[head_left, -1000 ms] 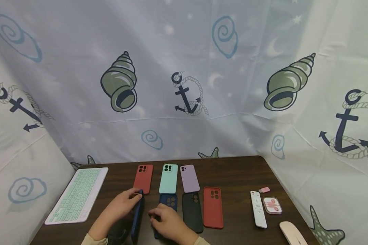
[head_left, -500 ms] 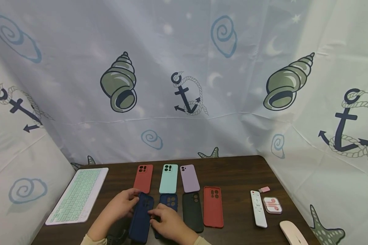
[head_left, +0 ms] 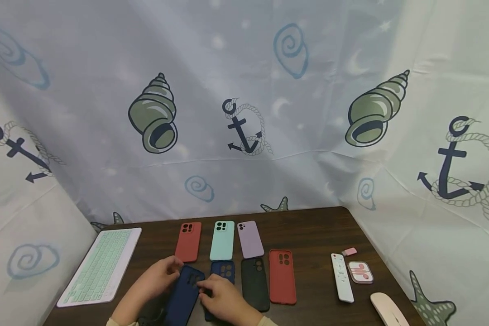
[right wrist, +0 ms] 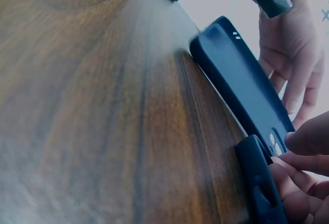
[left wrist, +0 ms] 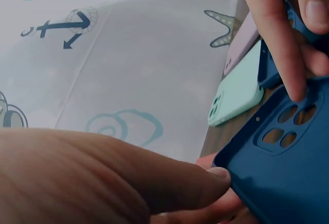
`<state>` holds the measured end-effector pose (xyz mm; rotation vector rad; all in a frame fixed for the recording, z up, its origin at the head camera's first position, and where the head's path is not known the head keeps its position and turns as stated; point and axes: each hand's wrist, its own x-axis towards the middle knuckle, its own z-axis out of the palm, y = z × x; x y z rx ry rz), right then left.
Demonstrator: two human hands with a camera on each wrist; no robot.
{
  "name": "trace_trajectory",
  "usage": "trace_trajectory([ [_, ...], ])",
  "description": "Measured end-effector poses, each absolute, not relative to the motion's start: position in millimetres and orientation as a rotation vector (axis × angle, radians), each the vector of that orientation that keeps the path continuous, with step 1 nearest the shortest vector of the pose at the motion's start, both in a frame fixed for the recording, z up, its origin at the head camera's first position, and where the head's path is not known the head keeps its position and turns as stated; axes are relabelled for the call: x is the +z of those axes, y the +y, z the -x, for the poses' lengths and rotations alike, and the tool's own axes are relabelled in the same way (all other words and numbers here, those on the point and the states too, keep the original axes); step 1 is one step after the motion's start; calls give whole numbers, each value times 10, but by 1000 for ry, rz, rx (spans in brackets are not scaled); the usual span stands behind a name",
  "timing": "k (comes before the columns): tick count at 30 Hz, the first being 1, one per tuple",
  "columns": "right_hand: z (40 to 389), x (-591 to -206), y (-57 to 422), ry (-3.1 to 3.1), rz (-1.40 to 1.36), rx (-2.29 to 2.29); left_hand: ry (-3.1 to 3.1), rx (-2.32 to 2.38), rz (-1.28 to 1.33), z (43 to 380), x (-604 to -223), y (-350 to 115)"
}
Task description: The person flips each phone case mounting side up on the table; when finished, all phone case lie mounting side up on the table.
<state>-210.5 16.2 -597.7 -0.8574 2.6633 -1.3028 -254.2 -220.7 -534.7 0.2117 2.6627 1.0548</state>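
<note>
The table is viewed from the head camera, forward and down, at some remove. The left wrist view is taken close up, toward the curtain; the right wrist view skims the tabletop. One thing is shared by all three — the navy case.

2 hands low, close together near the front edge. Left hand reaches in from the left, fingers curled, thumb pinching. Right hand comes from below, fingers bent, fingertips pressing down, knuckles up. Forearms mostly out of frame.
</note>
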Motion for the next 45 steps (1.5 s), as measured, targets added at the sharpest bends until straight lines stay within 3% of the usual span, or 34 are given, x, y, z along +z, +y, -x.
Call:
trace_trajectory([
  [24,2087,-5947,175,2586,757,-1402,2481,1125,-165,2451,-5545,-2262],
  [45,2300,-5635,271,1956,357,-1732,2548,1185,-195,2579,-5449,-2241],
])
